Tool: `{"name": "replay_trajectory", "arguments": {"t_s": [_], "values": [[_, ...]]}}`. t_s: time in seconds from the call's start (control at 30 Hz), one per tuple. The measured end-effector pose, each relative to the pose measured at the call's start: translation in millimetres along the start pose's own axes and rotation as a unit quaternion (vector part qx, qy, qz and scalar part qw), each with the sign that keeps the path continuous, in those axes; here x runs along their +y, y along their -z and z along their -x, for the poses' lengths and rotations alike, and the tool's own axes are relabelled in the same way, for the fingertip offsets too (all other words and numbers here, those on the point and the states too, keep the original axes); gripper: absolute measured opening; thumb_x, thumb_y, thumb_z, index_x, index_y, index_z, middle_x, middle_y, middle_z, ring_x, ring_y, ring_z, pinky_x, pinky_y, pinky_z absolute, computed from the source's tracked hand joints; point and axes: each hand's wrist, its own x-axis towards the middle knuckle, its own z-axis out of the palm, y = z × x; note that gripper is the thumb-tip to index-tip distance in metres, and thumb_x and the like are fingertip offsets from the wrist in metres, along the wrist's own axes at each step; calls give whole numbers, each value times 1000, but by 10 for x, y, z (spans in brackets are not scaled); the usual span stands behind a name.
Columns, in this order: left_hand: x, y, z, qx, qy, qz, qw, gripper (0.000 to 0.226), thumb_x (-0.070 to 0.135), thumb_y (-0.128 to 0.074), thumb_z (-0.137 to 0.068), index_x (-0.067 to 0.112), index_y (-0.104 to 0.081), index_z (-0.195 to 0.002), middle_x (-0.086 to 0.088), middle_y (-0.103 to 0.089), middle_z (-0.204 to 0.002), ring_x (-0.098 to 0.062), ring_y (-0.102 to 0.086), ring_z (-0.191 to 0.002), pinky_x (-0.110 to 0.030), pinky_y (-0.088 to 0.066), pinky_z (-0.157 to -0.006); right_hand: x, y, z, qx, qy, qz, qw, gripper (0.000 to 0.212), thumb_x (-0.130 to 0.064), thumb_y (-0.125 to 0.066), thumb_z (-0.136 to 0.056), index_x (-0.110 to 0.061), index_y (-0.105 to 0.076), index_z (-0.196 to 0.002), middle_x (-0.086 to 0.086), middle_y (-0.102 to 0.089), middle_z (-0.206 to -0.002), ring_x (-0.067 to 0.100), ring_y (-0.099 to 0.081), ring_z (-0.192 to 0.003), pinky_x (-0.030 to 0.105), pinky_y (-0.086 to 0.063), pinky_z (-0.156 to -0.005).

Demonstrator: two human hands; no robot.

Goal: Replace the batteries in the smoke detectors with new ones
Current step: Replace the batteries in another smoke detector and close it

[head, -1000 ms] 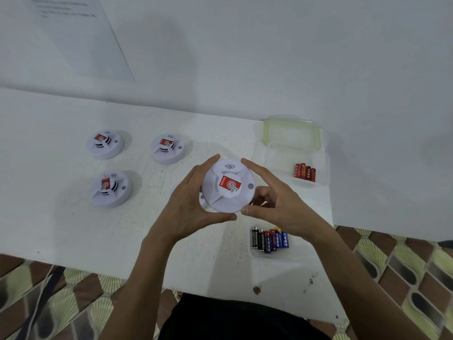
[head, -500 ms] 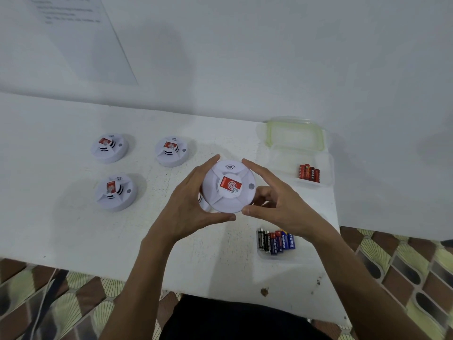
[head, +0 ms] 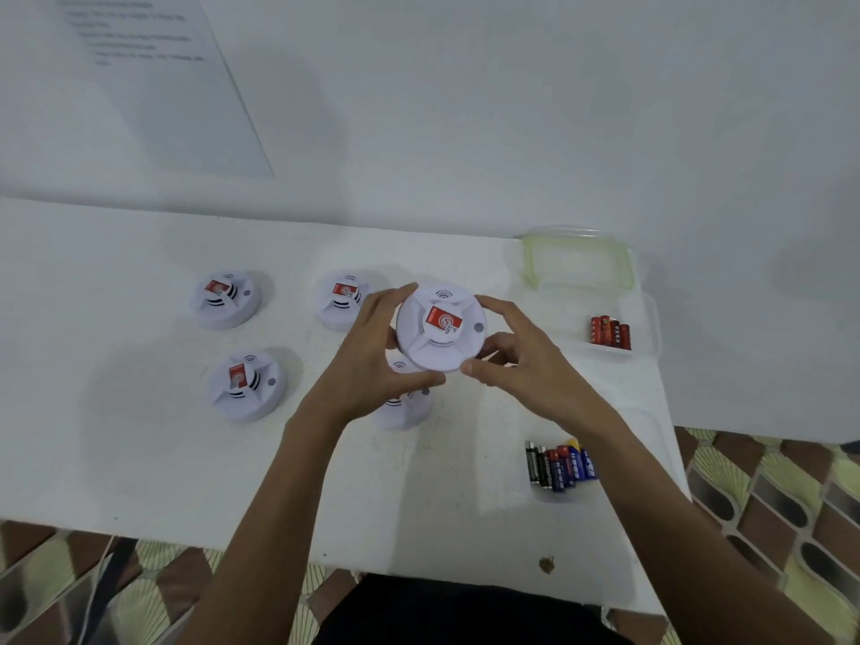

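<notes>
In the head view, the left hand (head: 372, 360) and the right hand (head: 526, 370) both grip one white smoke detector (head: 440, 328) at its rim, fingers curled around it, above the white table (head: 139, 458). Red batteries (head: 610, 331) lie in a clear container (head: 656, 325) to the right. Blue and black batteries (head: 561, 465) lie nearer the person.

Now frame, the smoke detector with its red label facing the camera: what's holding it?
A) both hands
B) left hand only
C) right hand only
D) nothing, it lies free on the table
A: the left hand and the right hand both curl their fingers round the rim of the smoke detector, and a partly hidden detector shows beneath it on the table.
</notes>
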Motion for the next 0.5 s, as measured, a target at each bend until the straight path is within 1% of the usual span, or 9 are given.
{"name": "replay_trajectory", "arguments": {"t_s": [0.07, 0.1, 0.13, 0.2, 0.27, 0.3, 0.37, 0.43, 0.5], "values": [[-116, 62, -112, -14, 14, -9, 1000, 94, 43, -80, -64, 28, -28, -141, 25, -33, -128, -5, -41, -119, -15, -39, -93, 10, -24, -153, 20, -1, 16, 1000, 72, -25, -73, -85, -41, -33, -143, -1, -72, -98, 10, -66, -76, 26, -54, -79], [-154, 77, -166, -17, 22, -7, 1000, 94, 40, -81, -64, 27, -28, -141, 28, -33, -126, -9, -45, -115, -15, -40, -89, 26, -33, -226, 28, -6, 28, 999, 73, -26, -73, -85, -41, -33, -144, -2, -71, -99, 8, -66, -76, 26, -54, -78], [-201, 85, -227, -17, 30, -4, 999, 93, 36, -83, -65, 27, -30, -141, 28, -35, -124, -10, -48, -111, -13, -40, -86, 45, -51, -303, 35, -12, 37, 999, 73, -27, -74, -85, -41, -32, -144, -2, -71, -99, 8, -67, -77, 26, -54, -78], [-295, 75, -358, -23, 53, 0, 998, 90, 31, -85, -68, 24, -34, -141, 21, -41, -128, -9, -52, -105, -6, -42, -77, 94, -90, -434, 51, -26, 43, 997, 71, -28, -73, -84, -39, -34, -142, 0, -70, -101, 11, -67, -82, 30, -54, -77], [-381, 41, -466, -31, 72, 10, 997, 88, 30, -85, -68, 23, -36, -141, 13, -44, -130, -4, -53, -97, -1, -43, -68, 129, -118, -534, 66, -36, 48, 996, 66, -26, -72, -85, -32, -36, -141, 1, -68, -106, 13, -66, -85, 27, -51, -73], [-421, 23, -510, -33, 74, 8, 997, 88, 30, -85, -68, 23, -36, -141, 14, -44, -129, -3, -53, -96, -1, -43, -66, 141, -128, -580, 71, -41, 54, 995, 64, -24, -71, -86, -29, -37, -140, 0, -67, -108, 13, -65, -87, 24, -49, -72], [-493, -25, -579, -42, 81, 4, 996, 87, 31, -85, -67, 24, -38, -140, 16, -44, -125, -4, -53, -99, -6, -44, -72, 170, -135, -658, 75, -55, 71, 993, 63, -22, -70, -87, -26, -38, -141, -1, -64, -109, 13, -64, -88, 22, -46, -71], [-561, -90, -646, -55, 92, -2, 994, 82, 33, -86, -65, 25, -43, -135, 17, -48, -123, -8, -53, -106, -21, -48, -84, 207, -137, -717, 72, -75, 90, 990, 63, -22, -69, -87, -25, -38, -142, -3, -61, -108, 14, -61, -92, 24, -46, -76], [-619, -172, -739, -77, 86, -34, 993, 70, 37, -83, -62, 24, -52, -123, 12, -59, -116, -13, -56, -104, -36, -50, -89, 248, -142, -765, 66, -102, 107, 987, 62, -22, -69, -88, -23, -39, -142, -1, -59, -109, 16, -59, -95, 28, -47, -82]]}}
